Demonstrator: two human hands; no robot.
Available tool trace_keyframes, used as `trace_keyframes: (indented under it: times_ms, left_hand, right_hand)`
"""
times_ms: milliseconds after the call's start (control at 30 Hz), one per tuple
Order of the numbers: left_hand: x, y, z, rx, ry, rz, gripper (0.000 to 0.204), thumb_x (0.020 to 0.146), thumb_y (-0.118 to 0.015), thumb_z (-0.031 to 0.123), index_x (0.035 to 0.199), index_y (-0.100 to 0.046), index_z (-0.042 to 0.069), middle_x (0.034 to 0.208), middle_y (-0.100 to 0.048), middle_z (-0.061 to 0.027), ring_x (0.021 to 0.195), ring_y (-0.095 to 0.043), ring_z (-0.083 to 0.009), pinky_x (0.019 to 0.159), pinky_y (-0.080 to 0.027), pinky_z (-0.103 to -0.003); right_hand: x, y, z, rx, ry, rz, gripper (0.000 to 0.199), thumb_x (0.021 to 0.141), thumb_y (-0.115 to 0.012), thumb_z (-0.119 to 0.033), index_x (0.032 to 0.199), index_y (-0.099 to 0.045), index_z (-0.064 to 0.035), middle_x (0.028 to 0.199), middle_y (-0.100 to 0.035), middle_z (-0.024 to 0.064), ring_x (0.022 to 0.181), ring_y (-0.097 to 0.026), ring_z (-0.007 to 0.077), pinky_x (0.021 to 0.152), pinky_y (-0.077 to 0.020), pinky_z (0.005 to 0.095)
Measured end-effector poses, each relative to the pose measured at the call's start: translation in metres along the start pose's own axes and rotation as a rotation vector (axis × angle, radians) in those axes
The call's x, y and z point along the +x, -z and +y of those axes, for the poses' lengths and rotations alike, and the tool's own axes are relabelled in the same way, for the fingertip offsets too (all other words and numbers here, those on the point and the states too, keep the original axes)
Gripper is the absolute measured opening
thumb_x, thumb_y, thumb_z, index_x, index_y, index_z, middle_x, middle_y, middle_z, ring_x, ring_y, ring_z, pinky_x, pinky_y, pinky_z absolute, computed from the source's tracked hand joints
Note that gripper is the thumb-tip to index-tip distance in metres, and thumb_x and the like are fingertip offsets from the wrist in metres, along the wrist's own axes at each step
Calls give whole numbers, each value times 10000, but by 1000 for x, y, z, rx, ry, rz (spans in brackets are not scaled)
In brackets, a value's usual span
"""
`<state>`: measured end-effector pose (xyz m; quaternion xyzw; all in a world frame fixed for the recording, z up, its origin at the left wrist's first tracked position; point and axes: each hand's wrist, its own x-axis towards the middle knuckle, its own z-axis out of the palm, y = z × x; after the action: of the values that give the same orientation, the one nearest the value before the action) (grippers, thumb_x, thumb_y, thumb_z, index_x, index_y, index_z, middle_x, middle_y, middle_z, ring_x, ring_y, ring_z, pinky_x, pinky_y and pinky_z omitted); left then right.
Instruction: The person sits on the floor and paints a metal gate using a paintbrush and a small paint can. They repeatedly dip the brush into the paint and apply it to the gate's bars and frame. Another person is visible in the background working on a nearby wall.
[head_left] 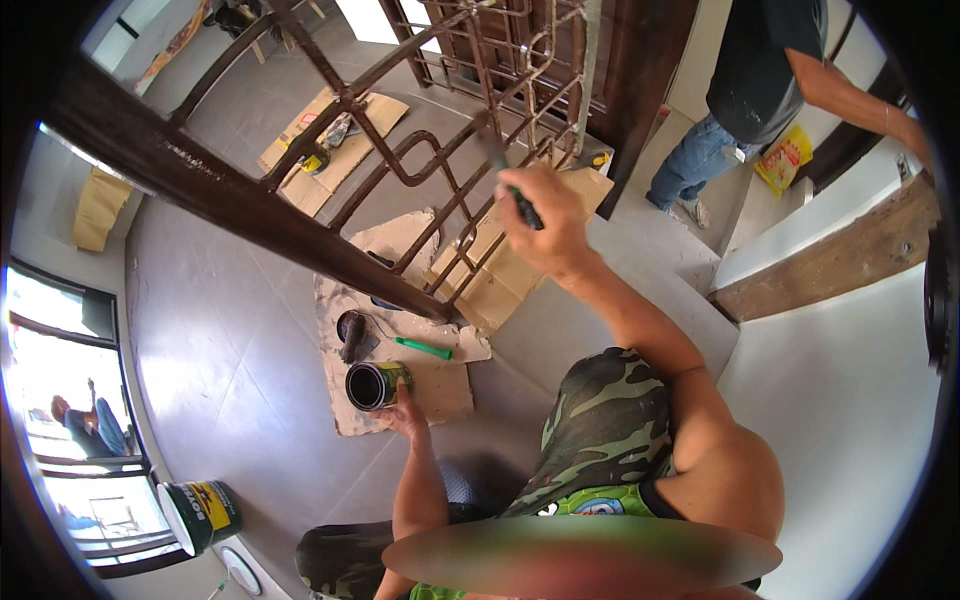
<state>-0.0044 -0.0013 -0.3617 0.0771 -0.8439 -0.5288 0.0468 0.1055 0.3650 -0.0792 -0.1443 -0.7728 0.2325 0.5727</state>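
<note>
My left hand [404,416] is wrapped round the side of a small paint can [396,374]. The can has no lid on, and its inside looks dark. Raised in front of me, my right hand [556,222] grips a paintbrush [524,207] by its dark handle. Its bristles are blurred and lie over the bars of a brown metal grille [420,160]; whether they touch cannot be made out. Just beyond the can, a paint roller with a green handle [424,348] and dark head rests on paint-stained cardboard [455,390].
More cardboard [385,113] holds another can [313,160] behind the grille. A co-worker in jeans [690,160] stands at the right, near a yellow bag [783,160]. A dark green bucket [215,512] is at lower left. A wooden beam [820,257] juts in from the right.
</note>
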Motion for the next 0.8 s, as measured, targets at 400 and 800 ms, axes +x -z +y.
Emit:
trace_keyframes:
  times_ms: [400,800]
  left_hand:
    - [-1,1,-6,142,36,22,869,834,-836,293,1448,-325,-49,1322,-620,-191,1178,-617,-282,1052,-448,-378]
    - [8,-2,-28,169,7,78,926,788,-881,316,1448,-338,-40,1345,-608,-200,1197,-612,-318,1045,-454,-386]
  right_hand:
    - [-16,-2,2,21,-97,21,206,861,-709,-34,1054,-649,-73,881,-634,96,638,-648,271,555,-515,367]
    - [-35,-4,-10,159,-6,23,195,849,-691,-25,1038,-674,-70,883,-658,100,649,-664,234,555,-530,351]
